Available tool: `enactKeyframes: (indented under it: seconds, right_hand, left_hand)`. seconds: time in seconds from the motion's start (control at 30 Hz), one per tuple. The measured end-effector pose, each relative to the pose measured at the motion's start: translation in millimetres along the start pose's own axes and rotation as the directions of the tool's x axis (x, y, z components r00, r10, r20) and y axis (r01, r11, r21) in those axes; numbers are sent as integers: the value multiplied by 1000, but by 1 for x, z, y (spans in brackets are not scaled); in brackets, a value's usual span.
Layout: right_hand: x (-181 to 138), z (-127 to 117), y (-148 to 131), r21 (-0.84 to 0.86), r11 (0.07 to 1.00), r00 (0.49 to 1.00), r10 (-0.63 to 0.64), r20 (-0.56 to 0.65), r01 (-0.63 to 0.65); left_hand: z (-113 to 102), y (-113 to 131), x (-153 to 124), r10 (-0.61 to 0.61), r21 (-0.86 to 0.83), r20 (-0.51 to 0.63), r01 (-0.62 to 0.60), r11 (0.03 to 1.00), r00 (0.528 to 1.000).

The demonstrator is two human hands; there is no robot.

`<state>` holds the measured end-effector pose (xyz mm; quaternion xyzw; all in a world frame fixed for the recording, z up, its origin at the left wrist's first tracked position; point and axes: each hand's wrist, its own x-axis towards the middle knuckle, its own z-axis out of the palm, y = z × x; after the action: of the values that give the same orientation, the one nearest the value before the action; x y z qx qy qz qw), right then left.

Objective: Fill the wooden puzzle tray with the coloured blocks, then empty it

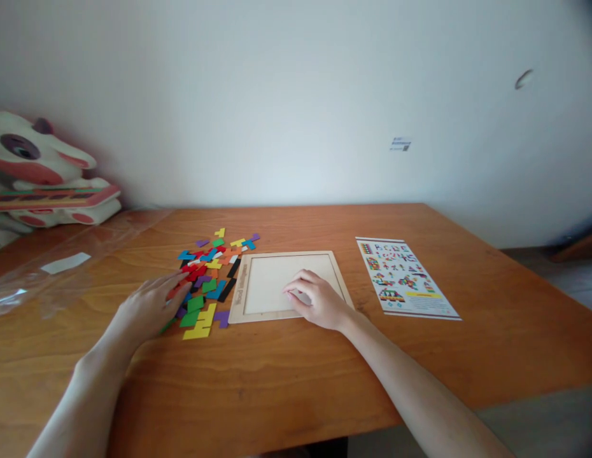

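Observation:
My left hand (150,308) lies flat with fingers stretched out at the left side of a pile of coloured wooden puzzle pieces (210,254). Its fingertips touch or cover some red pieces (195,273); what is under the palm is hidden. A pale wooden puzzle frame (277,257) lies flat right of the pile, with lettering along its left rim. Over the frame's bare inner panel is my right hand (319,302). Its fingers are curled, thumb and forefinger tips close together, and I see nothing between them. Green (195,304) and yellow pieces (200,326) lie near my left hand.
A printed pattern sheet (410,280) lies right of the frame. Clear plastic wrapping (86,280) spreads over the table's left side. A cow-shaped toy keyboard (48,175) stands at the back left. The wooden table (258,388) meets a pale wall (286,114) behind.

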<state>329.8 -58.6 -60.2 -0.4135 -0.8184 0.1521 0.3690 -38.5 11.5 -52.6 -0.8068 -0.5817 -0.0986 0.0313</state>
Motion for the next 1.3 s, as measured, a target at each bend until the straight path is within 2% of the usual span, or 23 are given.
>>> enactKeyframes:
  seconds: [0.17,0.23,0.3,0.37,0.43,0.6,0.83,0.97,1.13,1.2,1.3]
  right_hand:
    - [0,1,0,-1,1000,1000,-11,2,11]
    - [0,2,0,-10,1000,1000,-17,11,18]
    - [0,2,1,-23,1000,1000,-15,25,16]
    - [0,2,0,-27,1000,1000,-5,31,6]
    - [0,2,0,-22,1000,1000,1,25,0]
    - [1,3,0,-18,1000,999,4,36,-4]
    - [-1,3,1,-16,1000,999,12,50,-11]
    - [0,2,0,-14,1000,999,19,51,-18]
    - [0,3,1,-19,1000,999,5,38,-4]
    - [-1,4,2,-22,1000,999,1,32,0]
    - [-1,4,3,-26,1000,1000,-13,24,13]
  left_hand:
    - [-7,0,10,-67,8,33,66,998,997]
    - [-18,2,22,-141,54,134,135,989,981]
    - [-30,5,38,-155,104,258,132,986,954]
    - [-39,9,52,-145,147,334,100,984,931]
    - [-43,13,60,-161,181,353,101,978,922]
    - [-34,11,55,-220,153,225,188,970,949]
    - [-21,-7,45,-207,-11,185,213,977,961]
    - [-25,-3,42,-264,25,213,265,964,941]
    - [-29,3,39,-291,162,175,264,951,941]
    - [-29,8,37,-287,140,101,272,952,953]
    - [-26,28,35,-263,-32,-122,261,965,957]
